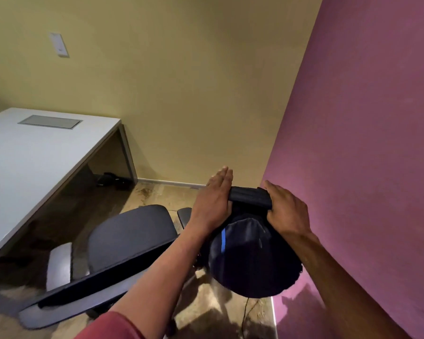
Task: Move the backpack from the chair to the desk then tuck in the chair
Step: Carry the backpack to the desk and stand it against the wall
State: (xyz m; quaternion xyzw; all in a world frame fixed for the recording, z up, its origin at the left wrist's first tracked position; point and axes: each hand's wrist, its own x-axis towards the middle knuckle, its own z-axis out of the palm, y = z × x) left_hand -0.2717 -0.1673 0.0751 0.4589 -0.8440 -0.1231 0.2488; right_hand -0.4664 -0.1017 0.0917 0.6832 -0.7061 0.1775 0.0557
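A dark navy backpack (250, 260) with a thin blue stripe hangs in the air to the right of the chair, clear of the seat. My right hand (288, 211) grips the right end of its padded top handle (250, 197). My left hand (214, 199) lies against the handle's left end, fingers stretched out flat and together. The black office chair (130, 237) with grey armrests stands empty, pulled out from the white desk (30, 157) at the left. The backpack's lower part is in shadow.
A purple wall (367, 143) stands close on the right, almost touching the backpack. A beige wall runs behind. The desk has a grey cable hatch (50, 121). Dark items (110, 179) lie on the floor under the desk. A thin cable (244, 314) trails over the tan floor.
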